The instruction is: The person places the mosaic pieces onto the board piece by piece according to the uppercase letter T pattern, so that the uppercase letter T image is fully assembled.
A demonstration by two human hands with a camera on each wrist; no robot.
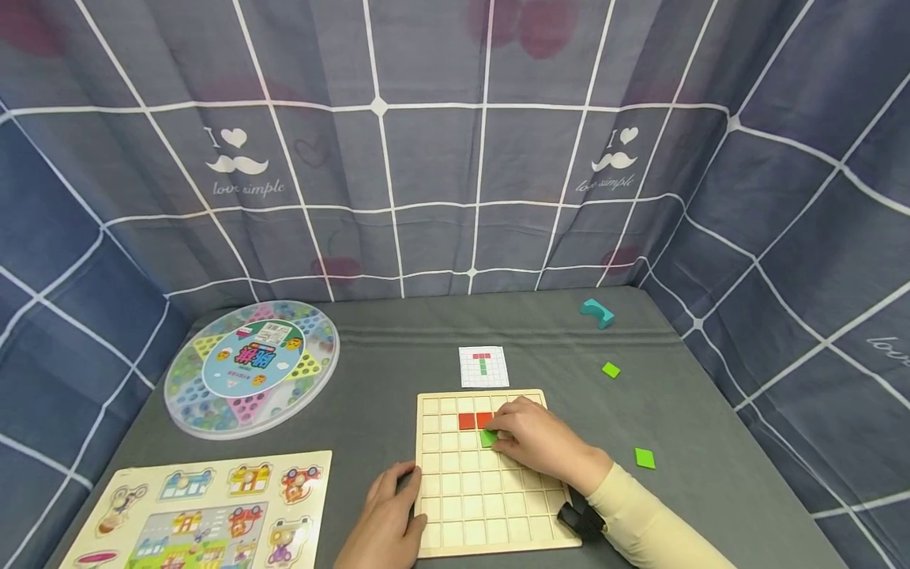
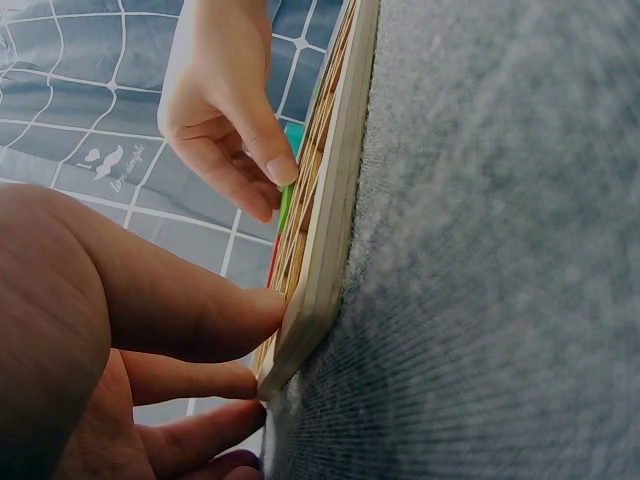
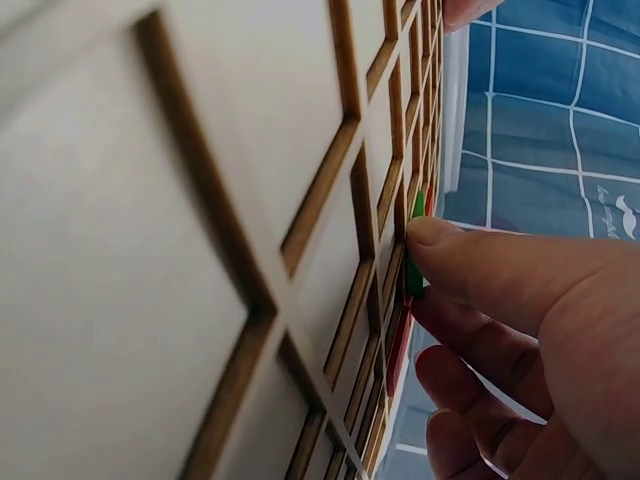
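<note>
A wooden grid board (image 1: 462,506) lies flat on the grey cloth. My left hand (image 1: 387,518) rests its fingertips against the board's left edge; the left wrist view shows those fingers (image 2: 200,310) touching the rim. Over the upper part of the grid, my right hand (image 1: 533,438) pinches a green square tile (image 1: 488,438) between thumb and finger. The right wrist view has this green tile (image 3: 416,260) tilted at the board's surface. Just above it, two red tiles (image 1: 466,421) sit side by side in the grid; my right fingers hide the squares to their right.
A pattern card (image 1: 483,379) with a red and green T lies behind the board. Loose green tiles (image 1: 644,458) and a teal arch-shaped block (image 1: 597,313) are on the right. Leftward are a round game box (image 1: 252,367) and a picture puzzle board (image 1: 235,478). Curtains (image 1: 441,158) enclose the table.
</note>
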